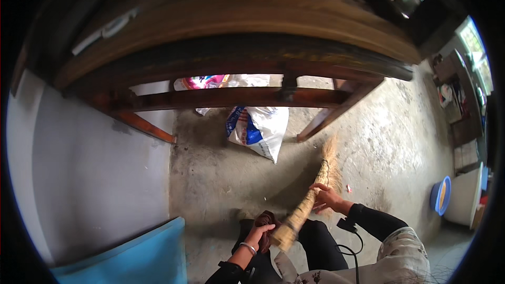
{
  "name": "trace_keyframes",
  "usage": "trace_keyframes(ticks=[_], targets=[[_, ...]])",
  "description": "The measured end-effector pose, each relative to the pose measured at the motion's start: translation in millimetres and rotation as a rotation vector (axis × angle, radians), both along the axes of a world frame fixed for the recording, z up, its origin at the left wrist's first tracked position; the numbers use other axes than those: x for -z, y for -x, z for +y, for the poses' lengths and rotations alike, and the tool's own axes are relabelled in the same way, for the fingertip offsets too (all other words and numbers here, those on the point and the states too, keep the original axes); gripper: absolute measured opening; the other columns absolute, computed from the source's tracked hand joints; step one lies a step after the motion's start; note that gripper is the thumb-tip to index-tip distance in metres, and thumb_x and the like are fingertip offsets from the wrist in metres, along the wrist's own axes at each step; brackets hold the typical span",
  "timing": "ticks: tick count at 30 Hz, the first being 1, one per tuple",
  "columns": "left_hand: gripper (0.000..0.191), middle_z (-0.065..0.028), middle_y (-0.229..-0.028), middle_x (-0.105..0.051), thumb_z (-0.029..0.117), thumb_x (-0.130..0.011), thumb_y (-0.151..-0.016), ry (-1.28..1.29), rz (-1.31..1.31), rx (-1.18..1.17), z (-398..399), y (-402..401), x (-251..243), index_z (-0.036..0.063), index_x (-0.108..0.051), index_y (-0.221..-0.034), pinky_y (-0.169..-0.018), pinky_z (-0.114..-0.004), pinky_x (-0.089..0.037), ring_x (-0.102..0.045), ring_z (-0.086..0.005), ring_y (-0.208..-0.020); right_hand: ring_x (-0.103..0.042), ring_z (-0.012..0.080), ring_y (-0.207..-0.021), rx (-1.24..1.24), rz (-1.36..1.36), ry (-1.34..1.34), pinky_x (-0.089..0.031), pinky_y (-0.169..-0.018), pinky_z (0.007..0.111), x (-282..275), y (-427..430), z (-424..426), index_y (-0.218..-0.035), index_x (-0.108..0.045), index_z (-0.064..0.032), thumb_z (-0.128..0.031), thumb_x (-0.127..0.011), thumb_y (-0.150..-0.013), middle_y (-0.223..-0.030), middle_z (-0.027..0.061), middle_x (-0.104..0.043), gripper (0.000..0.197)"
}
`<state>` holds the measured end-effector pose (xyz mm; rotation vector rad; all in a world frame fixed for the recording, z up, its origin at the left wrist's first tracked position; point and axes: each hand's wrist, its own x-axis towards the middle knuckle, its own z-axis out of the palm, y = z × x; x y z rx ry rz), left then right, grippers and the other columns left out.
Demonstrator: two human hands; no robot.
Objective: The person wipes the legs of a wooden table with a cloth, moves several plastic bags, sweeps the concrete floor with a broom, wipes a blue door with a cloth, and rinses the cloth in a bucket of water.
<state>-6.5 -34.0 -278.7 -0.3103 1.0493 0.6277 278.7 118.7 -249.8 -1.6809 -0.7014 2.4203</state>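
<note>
A straw hand broom [303, 209] lies slantwise before me, its bristles up and to the right and its bound handle end near my lap. My right hand [326, 199] is on the middle of the broom, fingers against its bound straw. My left hand [258, 236], with a metal bangle at the wrist, holds a crumpled dark brown cloth [267, 221] just left of the handle end. Whether the left hand also touches the broom cannot be told.
A wooden table [236, 53] stands ahead, with a white and blue woven sack [264, 130] beneath it. A blue panel [138, 256] lies at lower left beside a wall. A blue basin [440, 196] and cluttered shelves [459, 98] are at right. A small red scrap [349, 188] lies on the floor.
</note>
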Motion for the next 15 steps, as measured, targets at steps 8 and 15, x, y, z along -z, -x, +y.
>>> trace_keyframes(ticks=[8,15], targets=[[0.014,-0.0027,-0.080,-0.060,0.003,-0.068,-0.073,-0.357,0.302,0.127,-52.0,-43.3,-50.5,0.0055,-0.059,-0.084,-0.068,-0.029,-0.050,-0.061,-0.0164,-0.075,-0.062,0.0294,-0.068,0.634,-0.116,0.187,-0.057,-0.057,0.048,-77.5,-54.5,-129.9,-0.105,-0.044,-0.0156,-0.002,-0.061,-0.080,-0.093,0.0126,-0.053,0.034],[0.017,-0.0044,-0.083,-0.064,0.003,-0.071,-0.071,-0.179,0.235,0.139,-24.8,-60.6,-97.9,0.0037,-0.062,-0.086,-0.068,-0.030,-0.053,-0.063,-0.0172,-0.071,-0.060,0.0183,-0.056,0.551,0.075,0.375,-0.054,-0.052,0.033,-118.2,-55.9,-202.2,-0.078,-0.052,-0.0030,-0.011,-0.055,-0.085,-0.064,0.0080,-0.058,0.011]])
